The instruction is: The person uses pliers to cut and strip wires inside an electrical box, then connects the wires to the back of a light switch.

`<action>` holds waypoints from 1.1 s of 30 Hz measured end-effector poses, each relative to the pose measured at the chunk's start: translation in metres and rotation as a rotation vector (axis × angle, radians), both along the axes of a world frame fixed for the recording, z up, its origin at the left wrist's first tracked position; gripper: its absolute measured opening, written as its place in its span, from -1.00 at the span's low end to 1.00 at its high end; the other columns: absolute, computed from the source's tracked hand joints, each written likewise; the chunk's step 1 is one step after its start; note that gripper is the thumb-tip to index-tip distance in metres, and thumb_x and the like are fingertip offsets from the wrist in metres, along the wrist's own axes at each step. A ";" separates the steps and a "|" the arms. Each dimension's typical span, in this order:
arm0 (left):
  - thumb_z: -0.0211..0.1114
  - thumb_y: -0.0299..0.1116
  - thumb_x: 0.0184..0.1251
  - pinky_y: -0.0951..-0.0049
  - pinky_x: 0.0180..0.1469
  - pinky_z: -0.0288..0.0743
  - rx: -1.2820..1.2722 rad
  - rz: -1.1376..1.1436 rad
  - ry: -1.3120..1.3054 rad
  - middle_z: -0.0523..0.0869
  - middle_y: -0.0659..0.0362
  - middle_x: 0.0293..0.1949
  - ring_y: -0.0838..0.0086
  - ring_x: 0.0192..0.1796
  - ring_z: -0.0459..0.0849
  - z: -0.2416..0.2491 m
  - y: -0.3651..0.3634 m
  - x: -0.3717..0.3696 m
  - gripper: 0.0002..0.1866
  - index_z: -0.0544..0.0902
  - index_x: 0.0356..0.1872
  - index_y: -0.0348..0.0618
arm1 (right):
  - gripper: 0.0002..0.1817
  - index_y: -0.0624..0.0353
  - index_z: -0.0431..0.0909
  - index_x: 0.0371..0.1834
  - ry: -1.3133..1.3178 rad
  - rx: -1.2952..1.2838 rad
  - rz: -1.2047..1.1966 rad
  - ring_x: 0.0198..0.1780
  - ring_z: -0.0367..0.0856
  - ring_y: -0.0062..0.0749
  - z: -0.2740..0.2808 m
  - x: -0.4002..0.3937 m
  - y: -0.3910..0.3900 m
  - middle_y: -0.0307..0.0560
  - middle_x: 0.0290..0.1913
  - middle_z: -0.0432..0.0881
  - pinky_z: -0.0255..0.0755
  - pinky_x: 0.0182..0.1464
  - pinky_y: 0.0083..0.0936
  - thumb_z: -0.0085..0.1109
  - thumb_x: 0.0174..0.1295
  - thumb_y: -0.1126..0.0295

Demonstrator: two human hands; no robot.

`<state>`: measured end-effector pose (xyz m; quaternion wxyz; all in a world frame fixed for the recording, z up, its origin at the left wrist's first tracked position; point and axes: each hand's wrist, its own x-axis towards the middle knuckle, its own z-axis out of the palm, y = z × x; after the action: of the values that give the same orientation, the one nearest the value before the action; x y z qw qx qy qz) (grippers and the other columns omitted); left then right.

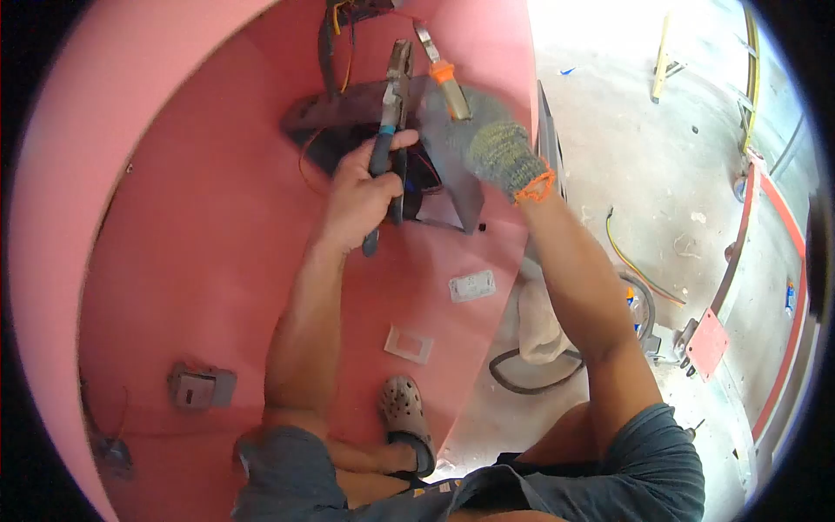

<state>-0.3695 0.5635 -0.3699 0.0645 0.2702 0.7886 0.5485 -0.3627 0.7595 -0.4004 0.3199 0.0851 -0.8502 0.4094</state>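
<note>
The bare left hand point(363, 193) has its fingers wrapped around the dark-handled metal pliers with blue bands point(393, 130), one finger lying across the handles; the metal head points away from the fingers, toward the top of the view. The right hand point(503, 150), in a grey-green knitted glove with an orange cuff, grips the metal-tipped tool with an orange and olive handle point(449, 90), though its fingertips are blurred; the tool tilts and its tip is near the pliers' head. Behind and between the two sets of fingers is an open dark grey box with angled sides point(470, 198), with thin reddish and blue wires visible inside its dark hollow. More orange, yellow and black wires point(350, 54) hang beyond the left fingers. Nearer the body than the fingers, a white rectangular plate with small cutouts point(472, 286) and a white square-cornered frame point(408, 344) lie on the pink surface point(235, 287). Well to the left of the left fingers is a small grey box with a pale front point(201, 388); any marking on it is too small to read.
</note>
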 end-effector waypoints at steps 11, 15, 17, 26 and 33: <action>0.12 -0.57 0.04 0.53 -0.48 0.26 -0.164 0.206 0.101 0.48 0.34 -0.49 0.66 -0.52 0.39 0.033 0.025 -0.005 -0.37 0.58 0.28 -0.16 | -0.62 0.13 0.55 0.05 -0.126 0.009 -0.023 -0.17 0.59 0.13 0.019 0.015 0.009 0.19 -0.22 0.63 0.47 -0.07 -0.13 0.10 0.14 0.34; 0.13 -0.56 0.04 0.53 -0.45 0.27 -0.107 0.154 0.049 0.48 0.34 -0.50 0.65 -0.51 0.39 0.030 0.025 -0.020 -0.36 0.57 0.29 -0.16 | -0.62 0.09 0.57 0.07 -0.165 -0.051 -0.047 -0.17 0.59 0.13 0.012 0.006 0.011 0.19 -0.22 0.62 0.47 -0.07 -0.13 0.09 0.15 0.35; 0.14 -0.58 0.07 0.56 -0.37 0.33 -0.126 0.125 0.020 0.45 0.36 -0.46 0.66 -0.43 0.40 0.029 0.024 -0.027 -0.36 0.58 0.30 -0.02 | -0.65 0.09 0.58 0.03 -0.155 -0.040 -0.045 -0.10 0.61 0.13 0.011 0.004 0.013 0.16 -0.17 0.65 0.48 -0.03 -0.11 0.12 0.20 0.26; 0.13 -0.54 0.05 0.47 -0.36 0.38 -0.202 0.136 0.104 0.55 0.26 -0.46 0.56 -0.45 0.49 0.042 0.033 -0.031 -0.71 0.65 -0.16 -0.22 | -0.66 0.18 0.56 -0.09 0.036 -0.089 -0.032 -0.22 0.62 0.08 -0.025 -0.015 0.003 0.14 -0.27 0.64 0.51 -0.11 -0.15 0.26 0.13 0.22; 0.16 -0.52 0.02 0.40 -0.40 0.42 -0.182 0.138 -0.129 0.53 0.26 -0.47 0.54 -0.44 0.50 0.061 0.046 -0.009 -0.79 0.58 -0.25 -0.16 | -0.77 0.13 0.50 -0.18 -0.056 -0.823 -0.169 -0.40 0.55 -0.52 -0.046 0.001 -0.030 -0.25 -0.52 0.51 0.46 -0.42 -0.48 0.27 0.27 0.24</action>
<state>-0.3786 0.6091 -0.3086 0.1014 0.1724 0.8462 0.4939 -0.3616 0.7292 -0.4464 0.3364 -0.1308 -0.6280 0.6895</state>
